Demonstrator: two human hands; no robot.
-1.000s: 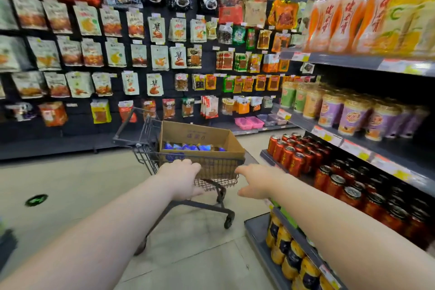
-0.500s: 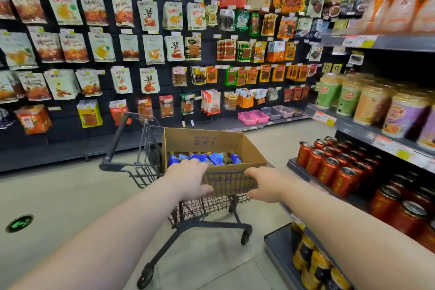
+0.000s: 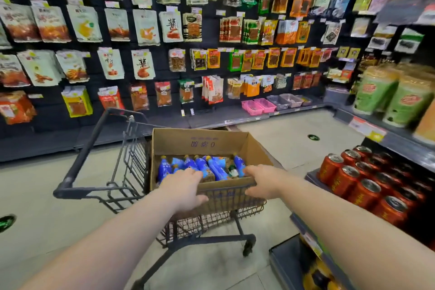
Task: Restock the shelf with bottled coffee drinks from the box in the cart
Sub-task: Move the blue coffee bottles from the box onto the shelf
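A brown cardboard box [image 3: 202, 142] sits in a dark wire shopping cart [image 3: 131, 172], with its top open. Several blue bottled drinks [image 3: 200, 165] lie inside it. My left hand [image 3: 184, 186] grips the near rim of the box on the left. My right hand [image 3: 264, 181] grips the same rim on the right. The cart's handle [image 3: 77, 165] points off to the left.
A shelf unit stands at the right with red cans [image 3: 360, 179], green and pale tubs [image 3: 395, 99] above, and yellow bottles [image 3: 315, 275] at the bottom. Across the aisle a black wall holds hanging snack packets [image 3: 146, 28] and pink trays [image 3: 259, 106]. The floor is tiled.
The cart and box have come closer and look larger in view. My hands stay on the box's near rim. The view has swung left, away from the shelf.
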